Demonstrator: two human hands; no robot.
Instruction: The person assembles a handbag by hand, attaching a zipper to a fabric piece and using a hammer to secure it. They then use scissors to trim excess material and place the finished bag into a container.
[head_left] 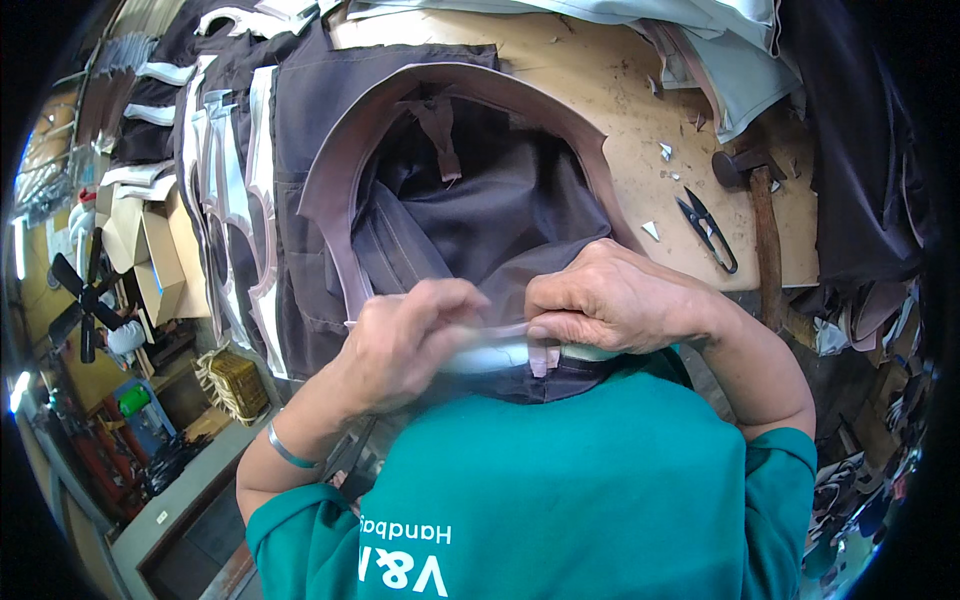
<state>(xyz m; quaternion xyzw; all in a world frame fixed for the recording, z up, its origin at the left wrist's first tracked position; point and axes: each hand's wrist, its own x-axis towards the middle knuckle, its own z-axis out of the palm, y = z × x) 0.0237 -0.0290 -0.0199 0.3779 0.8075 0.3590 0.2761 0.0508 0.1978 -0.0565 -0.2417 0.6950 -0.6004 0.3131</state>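
A handbag piece with dark lining (480,190) and a curved mauve edge panel (330,180) lies in front of my body. Its near edge, with a white strip (490,357), runs between my two hands. My right hand (620,300) pinches this edge between thumb and fingers. At the left end of the strip, my left hand (395,335) is bent over the same edge. Motion smears its fingertips, so their hold is unclear. A small mauve tab (448,165) hangs inside the far side of the lining.
Black thread snips (707,230) and a wooden-handled hammer (765,220) lie at the right of the tan worktop (620,110), among small white scraps. Stacked dark and white cut pieces (225,200) lie to the left. Pale blue panels (740,70) lie at the far right. A fan (85,300) stands at left.
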